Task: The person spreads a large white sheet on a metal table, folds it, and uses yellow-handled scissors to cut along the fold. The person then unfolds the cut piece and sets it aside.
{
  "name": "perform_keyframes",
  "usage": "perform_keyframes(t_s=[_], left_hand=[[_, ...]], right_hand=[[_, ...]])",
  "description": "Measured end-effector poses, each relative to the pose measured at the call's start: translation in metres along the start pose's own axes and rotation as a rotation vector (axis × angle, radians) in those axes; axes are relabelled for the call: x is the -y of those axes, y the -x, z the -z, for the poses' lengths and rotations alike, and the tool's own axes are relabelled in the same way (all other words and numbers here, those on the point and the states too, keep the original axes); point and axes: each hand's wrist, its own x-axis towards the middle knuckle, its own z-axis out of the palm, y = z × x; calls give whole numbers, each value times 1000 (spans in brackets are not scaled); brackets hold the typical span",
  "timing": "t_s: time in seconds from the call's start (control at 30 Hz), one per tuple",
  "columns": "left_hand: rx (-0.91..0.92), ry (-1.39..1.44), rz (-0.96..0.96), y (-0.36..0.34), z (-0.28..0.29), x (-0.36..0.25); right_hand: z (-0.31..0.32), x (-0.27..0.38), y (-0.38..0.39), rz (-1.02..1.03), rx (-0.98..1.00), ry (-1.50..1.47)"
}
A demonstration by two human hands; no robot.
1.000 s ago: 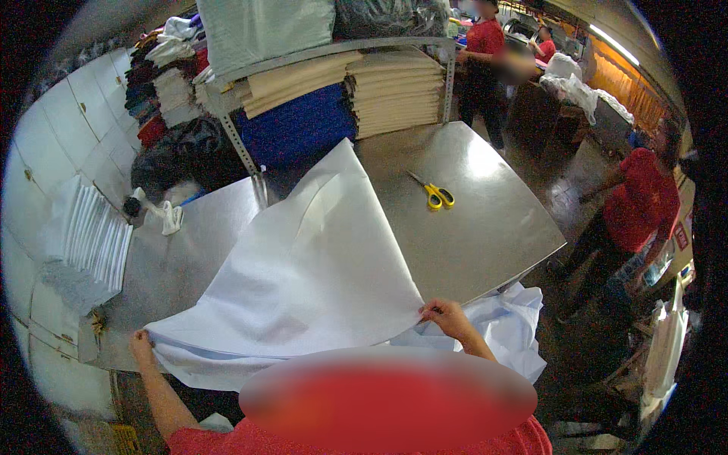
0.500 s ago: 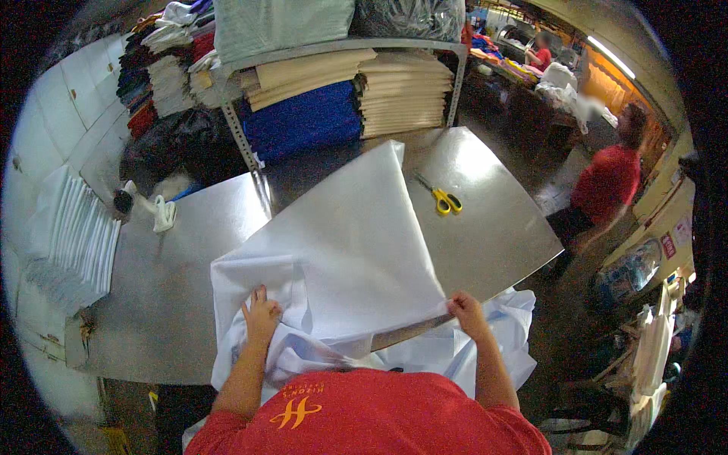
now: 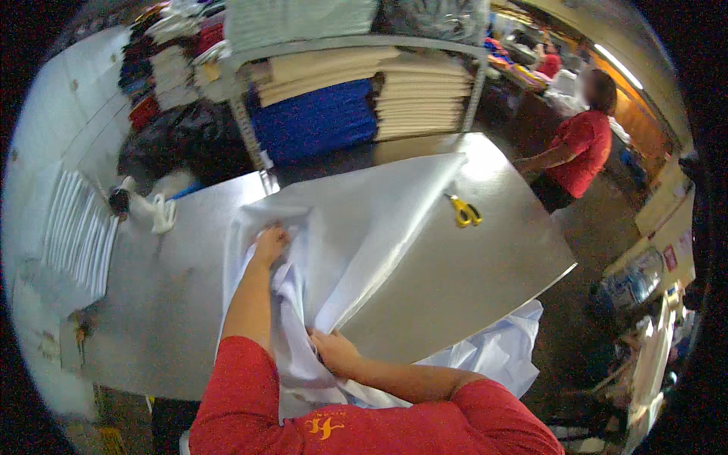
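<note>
A large white cloth (image 3: pixel 360 201) lies across the metal-topped table, its right part folded over in a long slanting crease. My left hand (image 3: pixel 271 244) is on the cloth's left part, with bent, slightly blurred fingers closed on a bunched fold. Nearer my body, my right hand (image 3: pixel 335 353) pinches the cloth's edge, with my forearm reaching in from the right. Between and below both hands the fabric hangs in loose folds. Yellow-handled scissors (image 3: pixel 464 212) rest on the table to the right of the cloth, their blades partly hidden by its edge.
More white fabric (image 3: pixel 493 345) drapes past the table's near right edge. Behind the table, a metal shelf (image 3: pixel 364 44) holds beige and blue folded cloth stacks. Folded white pieces (image 3: pixel 80 231) stand at the left. A person in a red shirt (image 3: pixel 580 152) stands beyond the right corner.
My right hand has drawn the cloth's edge leftward, toward my left hand, baring the table's right side. My left hand has moved farther away from my body. The person at the right has turned toward the table.
</note>
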Motion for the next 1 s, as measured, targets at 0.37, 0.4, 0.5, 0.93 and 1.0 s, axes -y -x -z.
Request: perform_keyframes(t_s=[0.37,0.4,0.5,0.93,1.0], left_hand=[[-481,-53,288,357,128,24],[-588,330,539,390,98,20],[-317,38,617,415,36,4],[-388,-390,470,265,-50,-65],[-320,-282,530,261,-40,-57]], right_hand=[[-28,11,-122,5,-100,458],[-33,6,-130,-9,-24,515],[-54,-7,-151,116,-237,543],[-48,5,-137,3,-286,222],[-30,4,-139,-83,-312,108]])
